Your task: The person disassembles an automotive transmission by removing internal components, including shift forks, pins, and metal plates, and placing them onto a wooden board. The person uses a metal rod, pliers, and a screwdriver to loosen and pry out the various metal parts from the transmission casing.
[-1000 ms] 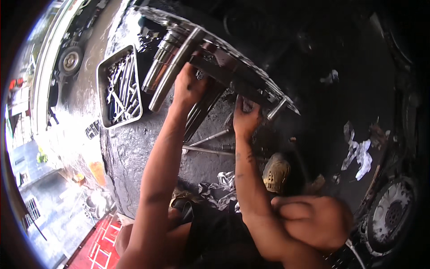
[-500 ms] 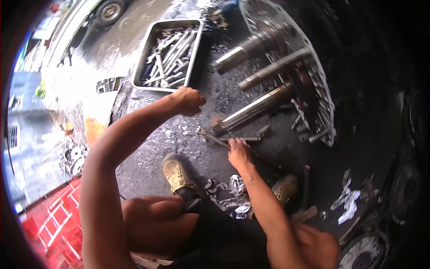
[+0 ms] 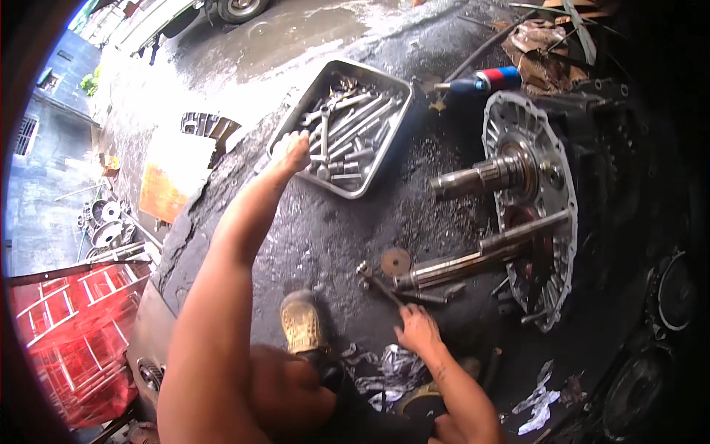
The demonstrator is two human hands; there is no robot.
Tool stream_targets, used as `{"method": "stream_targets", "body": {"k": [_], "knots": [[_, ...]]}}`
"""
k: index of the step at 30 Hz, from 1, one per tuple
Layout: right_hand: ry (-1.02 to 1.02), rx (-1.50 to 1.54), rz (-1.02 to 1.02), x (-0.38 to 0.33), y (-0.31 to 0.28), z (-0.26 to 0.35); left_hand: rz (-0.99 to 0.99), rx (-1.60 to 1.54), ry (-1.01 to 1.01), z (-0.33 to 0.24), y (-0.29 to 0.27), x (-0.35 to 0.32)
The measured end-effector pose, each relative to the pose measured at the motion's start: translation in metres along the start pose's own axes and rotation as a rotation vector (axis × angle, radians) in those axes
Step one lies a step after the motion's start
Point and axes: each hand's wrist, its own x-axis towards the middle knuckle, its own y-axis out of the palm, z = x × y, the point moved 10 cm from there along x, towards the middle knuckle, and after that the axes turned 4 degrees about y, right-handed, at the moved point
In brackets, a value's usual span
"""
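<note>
My left hand [image 3: 291, 152] is at the near left rim of a metal tray [image 3: 350, 194] with wrenches [image 3: 325, 133] and sockets [image 3: 336, 167] inside. Its fingers curl over the edge into the tray; what they hold, if anything, is hidden. On the dark ground, my right hand [image 3: 418, 328] has its fingers closed round the near end of a wrench [image 3: 381, 283], whose head points away to the left. Beside that wrench lie a round rusty disc [image 3: 396, 261] and another bar-like tool [image 3: 431, 298]. A splined shaft [image 3: 451, 269] reaches toward them from a gear housing [image 3: 566, 203].
A blue and red power tool [image 3: 481, 80] lies beyond the housing. Crumpled rags [image 3: 392, 370] are by my shoe [image 3: 301, 322], and white scraps [image 3: 540, 407] lie at the right. An orange-stained board [image 3: 166, 181] and red sheeting with ladder shapes [image 3: 66, 318] are at the left.
My left hand has gone from the tray's near right corner to its near left rim. The view has turned, bringing the power tool into sight. The right hand stays at the wrench.
</note>
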Motion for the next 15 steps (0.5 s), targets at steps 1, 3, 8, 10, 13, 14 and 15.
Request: {"method": "stream_targets", "body": {"k": [1,3,8,10,13,14,15], "knots": [[-0.019,-0.013,0.031,-0.004,-0.002,-0.002,0.263,-0.038,-0.124,-0.006,-0.002,0.006],[-0.018,0.033,0.145,-0.009,-0.004,0.006,0.366,-0.297,-0.344,0.030,0.026,0.004],[-0.049,0.107,0.074,-0.028,0.003,-0.017,0.363,-0.071,-0.445,-0.007,0.042,0.010],[-0.082,0.119,0.068,-0.025,-0.005,-0.008,0.366,-0.101,-0.464,-0.004,0.037,0.015],[-0.122,0.087,0.118,-0.027,-0.012,-0.002,0.507,-0.190,-0.447,-0.009,0.044,0.022],[-0.169,0.037,0.167,-0.031,-0.016,0.005,0.558,-0.221,-0.367,-0.005,0.044,0.023],[-0.223,0.005,0.199,-0.035,-0.025,0.021,0.602,-0.208,-0.419,0.024,0.044,0.015]]}}
